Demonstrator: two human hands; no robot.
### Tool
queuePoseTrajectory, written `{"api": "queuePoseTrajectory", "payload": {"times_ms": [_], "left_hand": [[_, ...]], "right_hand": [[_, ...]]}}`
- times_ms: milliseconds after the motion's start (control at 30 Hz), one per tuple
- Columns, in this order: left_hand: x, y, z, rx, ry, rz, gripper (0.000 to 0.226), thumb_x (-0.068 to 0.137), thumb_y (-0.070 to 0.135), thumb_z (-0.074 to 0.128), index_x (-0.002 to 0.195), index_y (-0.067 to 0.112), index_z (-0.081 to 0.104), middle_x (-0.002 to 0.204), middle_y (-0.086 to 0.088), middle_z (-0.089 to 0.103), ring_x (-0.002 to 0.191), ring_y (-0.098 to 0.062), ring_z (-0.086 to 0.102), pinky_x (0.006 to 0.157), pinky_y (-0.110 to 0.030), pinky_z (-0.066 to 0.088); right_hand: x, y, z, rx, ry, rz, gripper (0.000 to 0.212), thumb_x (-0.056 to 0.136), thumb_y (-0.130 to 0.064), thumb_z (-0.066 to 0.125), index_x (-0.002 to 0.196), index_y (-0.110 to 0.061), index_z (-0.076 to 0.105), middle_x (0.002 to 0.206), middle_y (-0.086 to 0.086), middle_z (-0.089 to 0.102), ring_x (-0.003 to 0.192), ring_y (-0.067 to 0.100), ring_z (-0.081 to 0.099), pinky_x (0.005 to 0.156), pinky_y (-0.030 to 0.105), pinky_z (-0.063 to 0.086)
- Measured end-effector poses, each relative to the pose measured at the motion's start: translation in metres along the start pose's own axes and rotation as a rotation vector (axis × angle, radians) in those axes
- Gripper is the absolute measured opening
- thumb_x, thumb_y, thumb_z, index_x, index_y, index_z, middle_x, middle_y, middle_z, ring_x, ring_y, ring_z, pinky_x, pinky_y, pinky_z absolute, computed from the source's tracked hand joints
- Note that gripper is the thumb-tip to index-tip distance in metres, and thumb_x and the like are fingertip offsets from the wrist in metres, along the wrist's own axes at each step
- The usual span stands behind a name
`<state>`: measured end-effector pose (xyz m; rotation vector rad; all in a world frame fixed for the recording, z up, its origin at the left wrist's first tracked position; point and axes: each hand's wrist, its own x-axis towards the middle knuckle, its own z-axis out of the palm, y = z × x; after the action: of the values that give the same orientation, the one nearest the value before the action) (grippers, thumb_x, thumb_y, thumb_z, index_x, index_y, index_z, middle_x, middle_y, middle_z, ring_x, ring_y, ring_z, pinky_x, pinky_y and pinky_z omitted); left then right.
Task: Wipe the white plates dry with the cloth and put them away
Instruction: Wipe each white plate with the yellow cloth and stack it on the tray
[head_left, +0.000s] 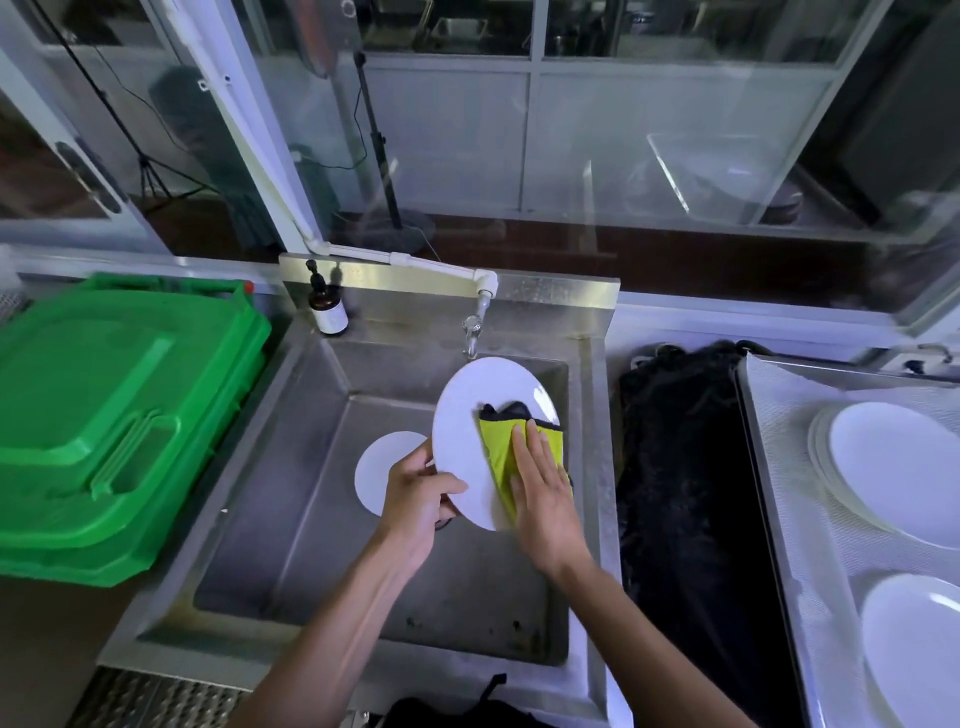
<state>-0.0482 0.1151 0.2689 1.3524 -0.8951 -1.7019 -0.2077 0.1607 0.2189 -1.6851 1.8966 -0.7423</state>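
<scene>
No text can be read anywhere; the brown bottle's (328, 312) white label is too blurred.

White plate (467, 415) tilted over sink, yellow-green cloth (496, 447) with dark edging flat on its face. Second plate (382, 467) lies flat in the basin, partly hidden. Two plate stacks (893, 467) (919, 639) on the right tray.

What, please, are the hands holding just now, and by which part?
The left hand grips the plate by its lower left rim, tilted over the sink. The right hand presses the cloth flat against the plate's face.
</scene>
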Motion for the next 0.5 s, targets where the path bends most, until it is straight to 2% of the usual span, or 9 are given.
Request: {"api": "queuePoseTrajectory", "payload": {"times_ms": [67,167,233,333,433,500], "left_hand": [[0.004,0.0,-0.001,-0.022,-0.002,-0.007,0.038,0.056,-0.001,0.061,0.089,0.014,0.074,0.084,-0.012,0.067,0.079,-0.032,0.052,0.076,-0.05,0.036],[0.01,0.002,-0.005,-0.041,-0.022,-0.015,0.04,0.059,-0.003,0.062,0.092,0.015,0.075,0.086,-0.019,0.065,0.079,-0.038,0.051,0.075,-0.051,0.036],[0.013,0.004,-0.009,-0.047,-0.044,-0.009,0.042,0.059,-0.004,0.062,0.096,0.011,0.073,0.086,-0.02,0.06,0.079,-0.037,0.044,0.066,-0.045,0.034],[0.018,0.008,-0.013,-0.072,-0.047,-0.013,0.038,0.057,-0.005,0.061,0.091,0.008,0.071,0.085,-0.019,0.058,0.079,-0.036,0.044,0.059,-0.035,0.031],[0.02,0.011,-0.015,-0.083,-0.062,-0.017,0.037,0.057,-0.006,0.061,0.089,0.009,0.071,0.087,-0.019,0.057,0.079,-0.037,0.044,0.063,-0.041,0.032],[0.02,0.01,-0.014,-0.085,-0.076,-0.017,0.039,0.057,-0.006,0.061,0.091,0.009,0.073,0.086,-0.02,0.059,0.077,-0.037,0.05,0.068,-0.048,0.04]], "right_hand": [[-0.006,-0.011,0.004,0.04,-0.034,-0.008,0.058,0.11,-0.016,0.031,0.161,-0.027,0.006,0.166,-0.013,-0.011,0.155,0.01,-0.011,0.127,0.045,0.009],[-0.006,-0.029,0.01,0.058,-0.072,-0.032,0.059,0.11,-0.018,0.029,0.161,-0.032,0.002,0.166,-0.016,-0.015,0.154,0.007,-0.016,0.126,0.044,0.008],[-0.004,-0.04,0.014,0.068,-0.069,-0.049,0.061,0.11,-0.018,0.032,0.161,-0.033,0.003,0.166,-0.017,-0.016,0.154,0.007,-0.016,0.125,0.044,0.008],[-0.002,-0.048,0.017,0.06,-0.054,-0.076,0.062,0.109,-0.019,0.035,0.162,-0.033,0.005,0.166,-0.017,-0.014,0.154,0.007,-0.017,0.125,0.045,0.007],[-0.001,-0.043,0.016,0.046,-0.026,-0.134,0.062,0.109,-0.02,0.035,0.161,-0.033,0.003,0.168,-0.015,-0.01,0.155,0.008,-0.014,0.125,0.043,0.011],[-0.001,-0.033,0.015,0.022,-0.01,-0.159,0.06,0.109,-0.022,0.034,0.161,-0.03,0.005,0.169,-0.01,-0.005,0.156,0.011,-0.01,0.125,0.043,0.015]]}}
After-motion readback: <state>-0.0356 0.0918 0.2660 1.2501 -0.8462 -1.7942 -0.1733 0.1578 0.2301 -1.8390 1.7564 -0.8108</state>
